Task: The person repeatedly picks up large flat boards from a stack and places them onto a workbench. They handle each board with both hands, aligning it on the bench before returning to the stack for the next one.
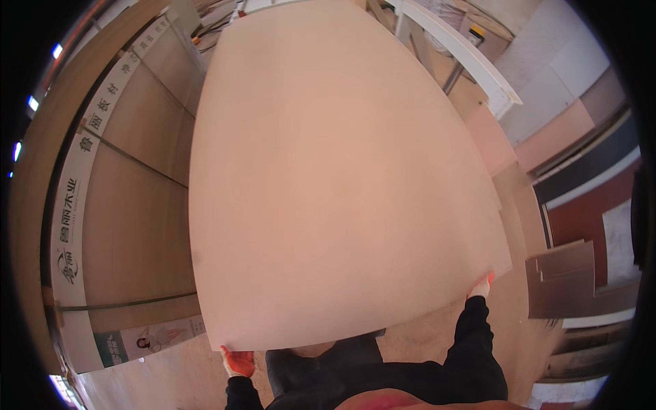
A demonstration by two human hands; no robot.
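A large, pale tan wooden board [342, 171] fills the middle, stretching away from my body. My left hand [238, 362], in an orange-red and white work glove, is closed on its near left corner, with the fingertips hidden at the edge. At the near right corner my right hand [482, 284], gloved the same way, grips the edge, its fingers partly under the board. Both dark-sleeved forearms come in from the lower edge. Whatever supports the board's far end is hidden beneath it.
A tall strapped stack of boards [137, 205] with printed edging stands close on the left. At the far right lies a white beam-like frame [465, 48]. Panels and offcuts [564, 280] in brown, dark and white line the right side, beside the bare floor [506, 335].
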